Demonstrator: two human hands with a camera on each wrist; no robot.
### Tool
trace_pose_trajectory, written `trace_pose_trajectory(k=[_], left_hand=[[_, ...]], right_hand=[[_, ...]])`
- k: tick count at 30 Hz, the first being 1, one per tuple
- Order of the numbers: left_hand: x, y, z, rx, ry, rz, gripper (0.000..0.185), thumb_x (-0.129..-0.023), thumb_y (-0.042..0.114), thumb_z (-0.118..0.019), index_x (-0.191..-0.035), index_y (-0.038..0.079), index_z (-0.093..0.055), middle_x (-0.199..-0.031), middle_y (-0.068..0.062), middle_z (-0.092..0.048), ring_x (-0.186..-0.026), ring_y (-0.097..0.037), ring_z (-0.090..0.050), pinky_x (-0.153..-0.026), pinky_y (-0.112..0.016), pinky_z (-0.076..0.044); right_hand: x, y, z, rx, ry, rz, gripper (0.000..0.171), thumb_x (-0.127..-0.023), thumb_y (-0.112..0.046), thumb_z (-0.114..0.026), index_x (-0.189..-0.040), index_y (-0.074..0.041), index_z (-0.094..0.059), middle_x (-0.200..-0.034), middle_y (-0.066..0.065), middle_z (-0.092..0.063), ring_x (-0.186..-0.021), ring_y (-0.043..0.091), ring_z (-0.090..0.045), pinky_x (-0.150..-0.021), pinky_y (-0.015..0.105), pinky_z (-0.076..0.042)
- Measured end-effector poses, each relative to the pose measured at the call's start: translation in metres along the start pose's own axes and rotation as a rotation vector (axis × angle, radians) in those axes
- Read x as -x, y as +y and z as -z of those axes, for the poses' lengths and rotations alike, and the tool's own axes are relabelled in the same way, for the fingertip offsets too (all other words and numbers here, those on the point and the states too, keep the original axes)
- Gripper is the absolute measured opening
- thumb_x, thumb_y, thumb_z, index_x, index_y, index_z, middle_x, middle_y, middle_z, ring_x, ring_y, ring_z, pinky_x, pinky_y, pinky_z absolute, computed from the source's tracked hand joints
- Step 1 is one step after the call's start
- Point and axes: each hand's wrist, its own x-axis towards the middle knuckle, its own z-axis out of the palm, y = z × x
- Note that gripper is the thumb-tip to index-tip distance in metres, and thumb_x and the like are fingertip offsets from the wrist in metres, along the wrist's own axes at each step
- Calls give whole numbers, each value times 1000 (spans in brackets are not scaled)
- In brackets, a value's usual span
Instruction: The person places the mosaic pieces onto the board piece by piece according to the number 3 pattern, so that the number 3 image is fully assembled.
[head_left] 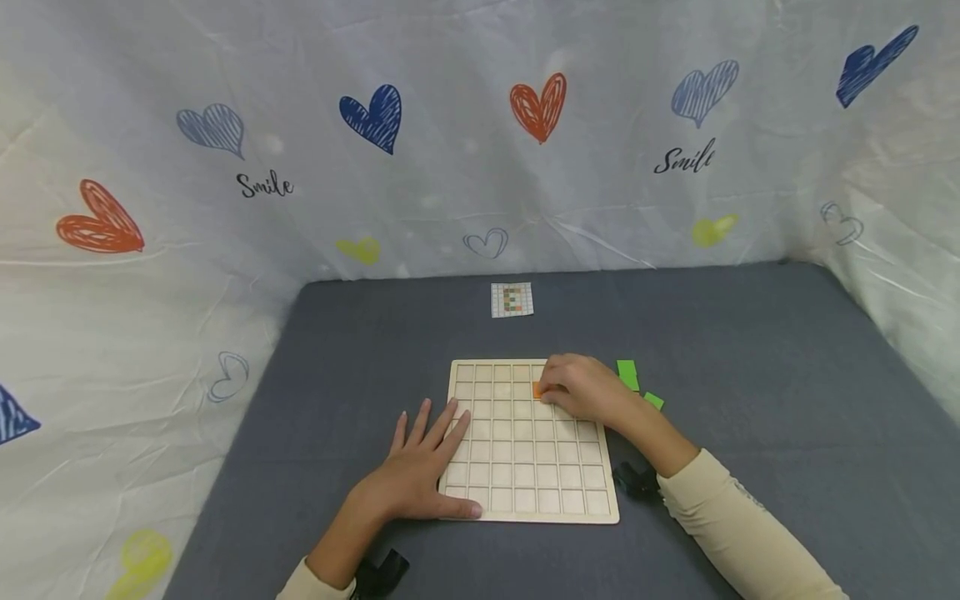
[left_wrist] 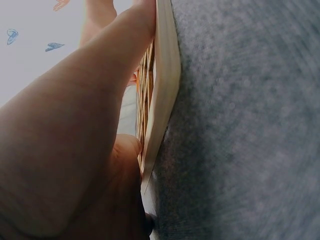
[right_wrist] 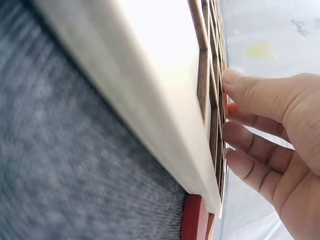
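Note:
A square wooden grid board [head_left: 540, 518] with rows of shallow cells lies on the grey cloth. My left hand [head_left: 416, 475] rests at its left side, fingers spread over the left edge and thumb on the front left corner. Near the board's back right, my right hand [head_left: 581, 387] pinches a small orange tile [head_left: 536, 390] between thumb and fingertips, right at one of the cells. The fingers partly cover that tile. In the right wrist view the thumb [right_wrist: 255, 92] is at the orange piece, close over the grid's ridges.
Green tiles [head_left: 627, 374] lie just right of the board, partly behind the right forearm. A red piece [right_wrist: 192, 217] sits against the board's edge. Behind the board lies a small printed card [head_left: 512, 300] with a coloured grid pattern. A white curtain with hearts hangs at the back.

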Motion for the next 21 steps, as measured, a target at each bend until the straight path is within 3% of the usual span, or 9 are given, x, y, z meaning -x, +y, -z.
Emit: trace_pose_trajectory(k=[6,12,17,21], left_hand=[[0,0,1,-3,9,-3,113,-62,84,-44,-146,23,-1,-151,-1,8,-133,-34,12,-99,-60,5],[2,-1,1,2,8,-8,112,-62,83,-44,-147,22,-2,-151,-2,7,-133,-35,12,-98,-61,4],[2,-1,1,-12,25,-13,113,-62,84,-43,-147,22,-2,-151,-2,7,-133,-36,11,-98,-61,4],[1,0,0,-8,29,-26,112,-63,83,-44,-147,21,-3,-151,-3,6,-133,-36,11,-98,-62,3]], right_hand=[[-1,0,1,11,-11,6,6,-75,-13,-74,-79,-16,-71,-84,-5,-60,-76,9,-56,-65,26,-47],[5,-3,6,19,-61,1,18,-78,-9,-70,-96,-12,-70,-97,-2,-63,-92,14,-56,-79,32,-45],[11,0,11,-28,-82,22,18,-82,-4,-64,-97,-13,-68,-99,-2,-62,-96,14,-54,-83,33,-43],[21,11,25,-35,-67,-59,19,-83,-4,-63,-100,-11,-68,-103,-1,-60,-98,16,-53,-80,35,-44]])
